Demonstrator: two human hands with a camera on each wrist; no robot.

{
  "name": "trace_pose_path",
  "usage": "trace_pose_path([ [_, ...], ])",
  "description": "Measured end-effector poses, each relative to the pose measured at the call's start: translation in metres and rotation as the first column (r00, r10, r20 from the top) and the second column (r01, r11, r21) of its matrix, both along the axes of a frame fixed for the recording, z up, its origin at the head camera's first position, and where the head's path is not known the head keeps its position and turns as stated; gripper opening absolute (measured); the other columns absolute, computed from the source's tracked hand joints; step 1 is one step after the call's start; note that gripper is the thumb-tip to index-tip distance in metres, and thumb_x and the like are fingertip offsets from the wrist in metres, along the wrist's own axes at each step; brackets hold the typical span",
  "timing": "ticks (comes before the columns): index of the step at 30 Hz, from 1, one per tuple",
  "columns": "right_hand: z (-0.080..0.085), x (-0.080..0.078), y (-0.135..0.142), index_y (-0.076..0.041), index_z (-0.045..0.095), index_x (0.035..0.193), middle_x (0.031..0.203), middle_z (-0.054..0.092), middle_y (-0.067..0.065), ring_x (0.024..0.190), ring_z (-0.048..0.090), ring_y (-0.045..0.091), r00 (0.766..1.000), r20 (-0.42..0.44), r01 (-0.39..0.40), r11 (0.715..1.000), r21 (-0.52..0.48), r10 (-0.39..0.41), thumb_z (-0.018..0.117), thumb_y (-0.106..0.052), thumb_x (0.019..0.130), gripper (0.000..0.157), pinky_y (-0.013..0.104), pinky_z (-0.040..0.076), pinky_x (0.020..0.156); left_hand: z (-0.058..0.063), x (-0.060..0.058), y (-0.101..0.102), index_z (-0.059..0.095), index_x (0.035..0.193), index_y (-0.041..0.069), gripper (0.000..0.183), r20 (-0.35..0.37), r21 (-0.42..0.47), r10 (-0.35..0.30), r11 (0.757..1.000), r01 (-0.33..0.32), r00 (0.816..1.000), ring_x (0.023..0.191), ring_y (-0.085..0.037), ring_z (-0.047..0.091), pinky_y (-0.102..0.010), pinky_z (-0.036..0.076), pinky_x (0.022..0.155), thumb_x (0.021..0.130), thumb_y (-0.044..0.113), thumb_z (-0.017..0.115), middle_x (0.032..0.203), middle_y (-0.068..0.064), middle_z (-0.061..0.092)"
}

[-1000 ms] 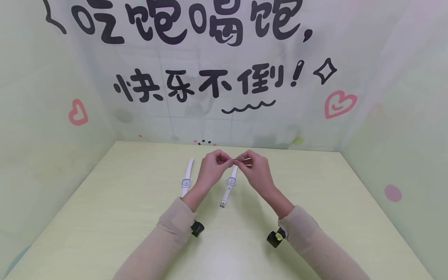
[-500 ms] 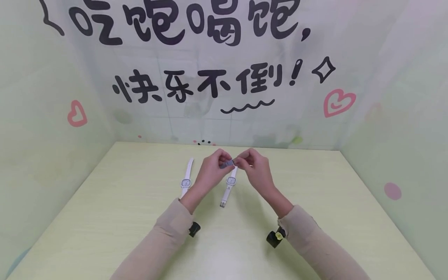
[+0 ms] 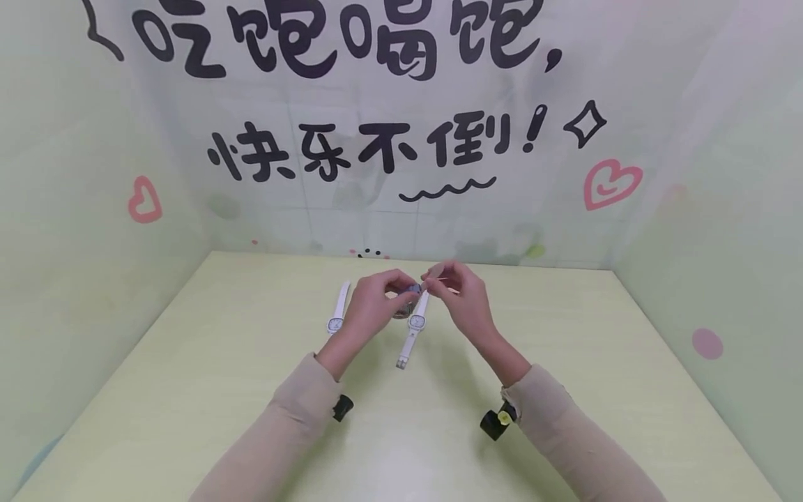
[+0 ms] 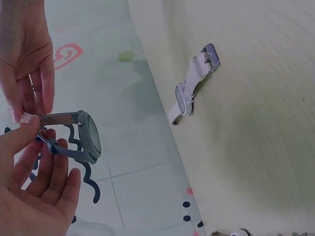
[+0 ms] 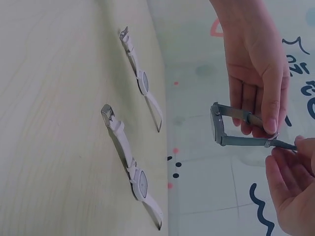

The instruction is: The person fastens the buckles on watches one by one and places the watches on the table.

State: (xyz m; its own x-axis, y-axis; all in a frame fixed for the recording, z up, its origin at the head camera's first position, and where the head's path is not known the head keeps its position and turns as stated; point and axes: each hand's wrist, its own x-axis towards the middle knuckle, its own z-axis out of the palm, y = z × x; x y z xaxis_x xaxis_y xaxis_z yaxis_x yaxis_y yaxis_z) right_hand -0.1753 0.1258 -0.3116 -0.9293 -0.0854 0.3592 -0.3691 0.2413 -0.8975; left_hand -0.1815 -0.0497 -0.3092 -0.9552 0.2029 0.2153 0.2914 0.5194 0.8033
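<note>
A wristwatch with a grey-blue strap [image 5: 241,141] is held up over the table, its strap bent into a loop and its dial [image 4: 92,137] facing away from the fingers. My left hand [image 3: 370,307] grips the strap where its two ends meet, thumb on top. With its fingertips, my right hand [image 3: 464,300] pinches the thin tail of the strap beside the buckle [image 5: 269,142]. Below the hands, a white watch [image 3: 414,324] lies stretched out on the table. A second white watch [image 3: 339,307] lies to the left, partly hidden by my left hand.
The pale wooden table [image 3: 401,432] runs back to a printed cloth wall [image 3: 314,223] with black lettering and pink hearts. Side walls stand at both edges. A black wrist camera [image 3: 493,424] hangs under the right sleeve, and another [image 3: 342,408] under the left.
The grey-blue watch, at first hidden by the fingers, now shows below my left hand with its loop hanging down. My right fingers have lifted slightly along the strap. The white watches stay put.
</note>
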Motion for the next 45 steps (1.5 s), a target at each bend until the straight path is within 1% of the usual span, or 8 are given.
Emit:
trace_pose_path([
  [3,0.001,0.000,0.003,0.000,0.057,0.115,0.112,0.072,0.019,0.102,0.071,0.029,0.999,-0.039,-0.027,0.999,-0.024,0.026,0.066,-0.009,0.095,0.023,0.028,0.059,0.090,0.000,-0.001,-0.001,0.075,0.103,0.016,0.016,0.011,-0.001,-0.015,1.000,0.015,1.000,0.097,-0.019,0.072,-0.038,0.057,0.089,0.088,0.023,0.076,0.099,0.000,0.077],
  [8,0.001,0.000,0.006,0.001,0.049,0.118,0.105,0.073,0.024,0.099,0.072,0.030,0.990,-0.124,-0.078,0.995,-0.063,0.069,0.065,-0.004,0.095,0.029,0.026,0.058,0.092,-0.001,0.001,-0.001,0.074,0.107,0.013,0.020,0.079,0.106,-0.047,0.994,0.039,0.996,0.104,-0.021,0.072,-0.039,0.057,0.094,0.088,0.019,0.076,0.104,-0.004,0.076],
  [12,0.002,0.000,0.007,0.001,0.053,0.113,0.103,0.074,0.023,0.094,0.073,0.025,0.981,-0.186,-0.058,0.997,-0.049,0.048,0.065,-0.004,0.094,0.023,0.020,0.057,0.085,0.002,0.001,0.001,0.071,0.108,0.010,0.023,0.097,0.186,-0.062,0.982,0.043,0.993,0.098,-0.020,0.072,-0.033,0.058,0.089,0.087,0.017,0.077,0.104,-0.007,0.076],
  [17,0.005,0.001,0.009,0.003,0.061,0.110,0.103,0.071,0.020,0.094,0.072,0.024,0.977,-0.212,-0.034,0.999,-0.030,0.027,0.066,-0.003,0.093,0.019,0.019,0.058,0.084,0.005,0.000,0.002,0.069,0.107,0.008,0.023,0.121,0.246,-0.068,0.969,0.036,0.990,0.085,-0.012,0.068,-0.024,0.056,0.074,0.087,0.016,0.078,0.103,-0.011,0.075],
  [23,0.006,0.002,0.012,0.000,0.072,0.105,0.104,0.073,0.017,0.094,0.072,0.023,0.977,-0.213,-0.027,1.000,0.016,0.029,0.069,-0.003,0.091,0.015,0.021,0.059,0.085,0.007,-0.002,0.000,0.069,0.109,0.005,0.023,0.144,0.298,-0.105,0.953,0.058,0.984,0.084,-0.014,0.068,-0.023,0.056,0.069,0.089,0.012,0.075,0.105,-0.015,0.073],
  [35,-0.001,-0.001,0.018,-0.002,0.076,0.098,0.098,0.076,0.012,0.094,0.071,0.025,0.967,-0.239,-0.057,0.990,0.130,0.087,0.072,-0.001,0.088,0.011,0.032,0.061,0.084,0.005,-0.004,-0.003,0.069,0.111,0.004,0.023,0.146,0.282,-0.111,0.957,0.066,0.983,0.084,-0.009,0.065,-0.024,0.056,0.075,0.089,0.011,0.074,0.107,-0.015,0.073],
  [40,-0.001,-0.002,0.018,-0.004,0.077,0.097,0.096,0.076,0.010,0.093,0.071,0.023,0.960,-0.263,-0.048,0.982,0.182,0.095,0.073,-0.002,0.088,0.011,0.032,0.061,0.083,0.004,-0.006,-0.004,0.070,0.111,0.005,0.024,0.146,0.267,-0.106,0.961,0.064,0.984,0.085,-0.011,0.065,-0.024,0.055,0.075,0.089,0.012,0.075,0.107,-0.014,0.073],
  [45,-0.002,-0.004,0.018,-0.005,0.078,0.097,0.095,0.075,0.009,0.091,0.072,0.022,0.942,-0.318,-0.034,0.971,0.236,0.110,0.074,-0.002,0.087,0.011,0.030,0.061,0.084,0.003,-0.005,-0.003,0.071,0.111,0.006,0.024,0.130,0.243,-0.110,0.967,0.076,0.985,0.084,-0.013,0.065,-0.024,0.054,0.073,0.089,0.013,0.075,0.105,-0.013,0.073],
])
